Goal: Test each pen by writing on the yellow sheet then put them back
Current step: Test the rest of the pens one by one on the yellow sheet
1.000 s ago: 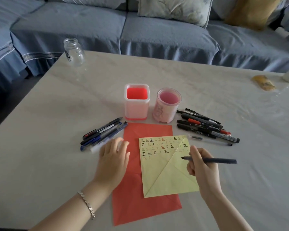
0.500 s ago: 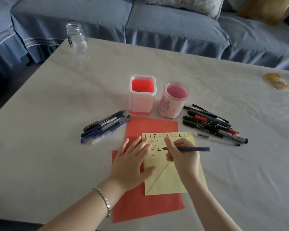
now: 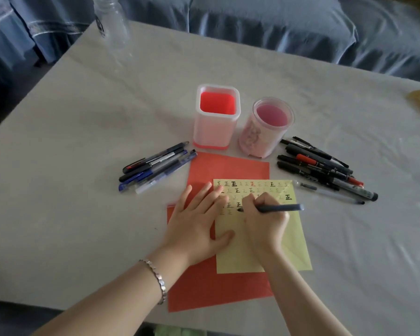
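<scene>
Dark slim pen (image 3: 277, 208) pinched by right hand (image 3: 264, 224) fingers (image 3: 249, 202): best write lightly while flat, straight-fingered left hand (image 3: 194, 226) pins yellow paper sheet (image 3: 294, 241).

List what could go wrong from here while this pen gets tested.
1. The right hand, holding the pen, lies over rows of marks on the yellow sheet; fresh ink might smear.
2. Only the left hand pins that sheet on the red paper; it could slip mid-stroke.

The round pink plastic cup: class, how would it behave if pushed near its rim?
Probably light, since the round pink plastic cup looks empty. Being taller than wide, it may tip rather than slide. Once down, its round wall would likely roll.
</scene>
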`<state>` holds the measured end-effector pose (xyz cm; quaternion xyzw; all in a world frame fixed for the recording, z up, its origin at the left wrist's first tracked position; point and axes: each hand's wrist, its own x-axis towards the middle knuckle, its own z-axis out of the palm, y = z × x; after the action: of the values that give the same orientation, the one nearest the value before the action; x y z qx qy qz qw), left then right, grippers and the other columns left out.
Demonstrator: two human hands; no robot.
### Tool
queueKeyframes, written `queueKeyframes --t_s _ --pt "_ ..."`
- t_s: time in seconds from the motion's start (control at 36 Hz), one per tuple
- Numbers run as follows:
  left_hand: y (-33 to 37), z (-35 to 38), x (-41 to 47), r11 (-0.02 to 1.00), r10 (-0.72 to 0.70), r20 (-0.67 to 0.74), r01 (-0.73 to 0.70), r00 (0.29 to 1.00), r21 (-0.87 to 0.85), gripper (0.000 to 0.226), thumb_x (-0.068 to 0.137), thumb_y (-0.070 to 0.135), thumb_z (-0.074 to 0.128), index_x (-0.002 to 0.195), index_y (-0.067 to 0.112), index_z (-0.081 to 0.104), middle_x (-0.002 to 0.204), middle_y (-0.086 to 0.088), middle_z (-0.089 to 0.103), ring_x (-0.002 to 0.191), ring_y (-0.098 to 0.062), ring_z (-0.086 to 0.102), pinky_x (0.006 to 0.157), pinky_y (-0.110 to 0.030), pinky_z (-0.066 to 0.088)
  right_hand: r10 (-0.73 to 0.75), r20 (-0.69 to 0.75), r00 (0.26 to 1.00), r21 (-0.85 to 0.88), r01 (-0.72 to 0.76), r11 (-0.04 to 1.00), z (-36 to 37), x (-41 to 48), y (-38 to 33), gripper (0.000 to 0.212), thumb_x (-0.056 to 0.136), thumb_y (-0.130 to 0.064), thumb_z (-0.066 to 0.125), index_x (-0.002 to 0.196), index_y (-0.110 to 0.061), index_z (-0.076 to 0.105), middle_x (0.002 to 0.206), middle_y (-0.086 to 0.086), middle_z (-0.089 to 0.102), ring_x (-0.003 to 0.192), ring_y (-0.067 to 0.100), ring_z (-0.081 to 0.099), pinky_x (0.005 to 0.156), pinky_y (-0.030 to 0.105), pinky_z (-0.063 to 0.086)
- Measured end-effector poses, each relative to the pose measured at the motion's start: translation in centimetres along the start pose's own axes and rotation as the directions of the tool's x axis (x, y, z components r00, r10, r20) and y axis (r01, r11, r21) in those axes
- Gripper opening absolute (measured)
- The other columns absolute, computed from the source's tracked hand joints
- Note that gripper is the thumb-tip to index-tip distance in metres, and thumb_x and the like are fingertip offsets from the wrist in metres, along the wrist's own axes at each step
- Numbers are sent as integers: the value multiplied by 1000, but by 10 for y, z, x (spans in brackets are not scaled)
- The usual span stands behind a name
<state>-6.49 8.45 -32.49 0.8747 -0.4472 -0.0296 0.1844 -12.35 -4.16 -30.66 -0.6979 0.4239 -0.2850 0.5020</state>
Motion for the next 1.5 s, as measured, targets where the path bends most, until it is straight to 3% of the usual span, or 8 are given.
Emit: queueKeyframes --t_s 0.11,0.28,0.5,0.67,1.03,1.14,1.28,1.5 --pt "1 -1 0 1000 -6 1 6 1000 -16 64 79 61 41 129 24 50 142 5 44 137 -17 30 111 -41 6 -12 31 999 -22 13 1000 1 0 0 32 78 -3 61 54 3 41 48 9 39 46 9 35 44 18 30" --pt "2 -3 0 999 -19 22 20 1000 -33 66 79 62 38 132 24 48 145 6 40 139 -16 25 112 -41 1 -57 11 998 -51 57 997 2 1 2 31 77 -3 61 54 5 41 47 7 37 46 8 32 46 20 29" --pt "3 -4 0 999 -24 21 25 999 -41 66 79 62 37 132 24 48 145 6 39 139 -15 23 112 -40 -1 -95 15 995 -77 96 992 2 1 4 34 75 -3 62 49 -6 40 44 1 37 46 8 35 45 16 29" --pt "3 -4 1 999 -21 19 22 1000 -41 66 79 62 38 132 23 48 145 5 40 139 -16 24 112 -40 -1 -111 2 994 -105 110 988 4 1 6 31 75 -4 62 51 1 41 45 4 37 45 9 34 46 22 29" --pt "3 -3 1 999 -24 19 24 1000 -40 66 79 62 38 132 24 48 145 5 40 139 -16 25 112 -41 1 -120 7 993 -103 120 987 4 3 6 37 74 -1 61 48 -10 36 44 1 33 47 10 33 48 25 28" --pt "2 -4 1 999 -21 24 22 999 -37 66 80 62 38 133 24 47 145 5 40 139 -16 24 112 -41 1 -123 27 992 -104 125 987 3 2 7 32 72 1 60 49 -4 38 45 3 32 47 10 33 46 21 26" --pt "2 -4 1 999 -22 31 23 999 -46 67 80 62 36 134 24 46 146 5 38 140 -16 22 112 -41 -1 -92 11 996 -85 93 992 2 3 7 38 72 1 59 47 -12 34 43 -2 30 44 8 30 45 17 26" --pt "2 -4 1 999 -22 50 23 999 -37 70 81 64 31 139 25 39 151 8 28 142 -12 10 113 -40 -7 -93 14 996 -86 94 992 2 2 5 35 73 1 59 48 -9 36 44 2 32 48 13 31 50 26 30"
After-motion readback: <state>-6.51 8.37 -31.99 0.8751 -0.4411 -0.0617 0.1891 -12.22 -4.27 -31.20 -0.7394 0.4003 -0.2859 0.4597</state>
